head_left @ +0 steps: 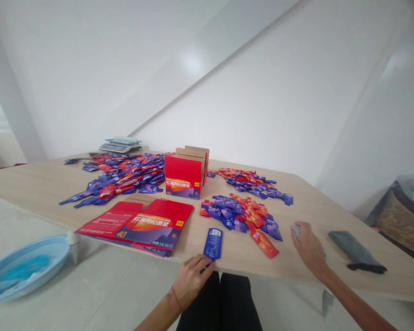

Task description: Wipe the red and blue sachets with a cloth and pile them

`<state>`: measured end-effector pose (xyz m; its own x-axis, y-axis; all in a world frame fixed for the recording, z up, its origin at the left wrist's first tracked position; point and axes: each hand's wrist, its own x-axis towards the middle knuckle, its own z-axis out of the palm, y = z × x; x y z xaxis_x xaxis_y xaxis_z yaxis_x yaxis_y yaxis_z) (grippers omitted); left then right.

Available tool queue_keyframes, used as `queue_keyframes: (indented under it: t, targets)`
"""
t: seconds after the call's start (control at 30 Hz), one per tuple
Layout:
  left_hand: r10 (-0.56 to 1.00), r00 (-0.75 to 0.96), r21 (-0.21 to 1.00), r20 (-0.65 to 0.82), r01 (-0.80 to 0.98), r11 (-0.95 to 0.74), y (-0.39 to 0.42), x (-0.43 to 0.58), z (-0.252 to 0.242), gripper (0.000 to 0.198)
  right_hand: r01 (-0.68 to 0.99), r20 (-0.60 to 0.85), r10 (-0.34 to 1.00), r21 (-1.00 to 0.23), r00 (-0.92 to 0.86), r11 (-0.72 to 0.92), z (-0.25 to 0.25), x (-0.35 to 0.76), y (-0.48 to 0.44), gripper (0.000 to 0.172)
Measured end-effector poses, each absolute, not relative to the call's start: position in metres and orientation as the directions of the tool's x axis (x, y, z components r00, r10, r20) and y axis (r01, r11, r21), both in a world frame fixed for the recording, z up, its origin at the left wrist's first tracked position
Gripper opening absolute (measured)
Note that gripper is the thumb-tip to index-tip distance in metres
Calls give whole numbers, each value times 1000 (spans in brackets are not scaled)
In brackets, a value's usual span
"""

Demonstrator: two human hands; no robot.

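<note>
My left hand [192, 276] is at the table's near edge, its fingers pinched on the lower end of a blue sachet [213, 243] that lies flat on the wood. My right hand [308, 248] rests on the table further right, fingers curled over a small grey object [296, 230] that I cannot make out. Between the hands lies a red sachet [264, 242] at the front of a heap of blue and red sachets [242, 213]. An open red carton [187, 175] stands upright behind them.
Flattened red cartons [138, 223] lie at the near left. Larger sachet heaps spread at the far left [120, 176] and far right [253, 180]. A dark pouch [356, 251] lies at the right, a scale [120, 145] at the back. A blue basin [22, 268] sits on the floor.
</note>
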<state>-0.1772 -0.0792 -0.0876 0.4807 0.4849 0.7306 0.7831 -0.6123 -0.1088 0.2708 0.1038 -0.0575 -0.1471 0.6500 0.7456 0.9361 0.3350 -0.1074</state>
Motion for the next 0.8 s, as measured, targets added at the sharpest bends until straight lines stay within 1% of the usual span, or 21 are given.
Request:
queue_keyframes:
  t: [0.07,0.13,0.17,0.23,0.27,0.33,0.4,0.47,0.57,0.7,0.8]
  targets:
    - [469,462,-97,753,783,-615,-76,-181,-94,25,847,799,577,-184,-166,499,-29,219,88,26]
    - [465,426,-57,776,781,-621,-75,-183,-100,24,707,783,558,-229,-274,669,-5,163,67,22]
    - [471,407,-30,783,781,-624,-75,-184,-103,22,637,747,563,-248,-354,730,3,135,56,20]
    - [492,374,20,786,780,-625,-76,-182,-109,19,495,607,560,-294,-564,818,11,85,34,19]
    - [504,362,41,784,780,-625,-76,-181,-111,18,437,541,545,-328,-641,838,10,64,26,19]
    - [519,339,77,785,777,-625,-77,-178,-114,17,374,414,520,-384,-747,844,-1,30,15,19]
    - [522,315,108,793,770,-629,-78,-176,-116,17,364,307,491,-388,-815,847,-19,8,14,17]
    - [521,289,137,803,762,-633,-77,-174,-118,18,379,247,472,-344,-846,859,-38,-2,20,16]
    - [511,250,163,823,757,-633,-76,-172,-120,20,415,256,472,-248,-844,875,-55,-4,38,20]
    - [491,221,162,843,766,-622,-74,-171,-121,21,515,248,534,-142,-808,845,-46,-5,68,23]
    - [480,217,155,850,769,-620,-73,-170,-121,21,589,231,595,-101,-770,802,-25,-7,85,23]
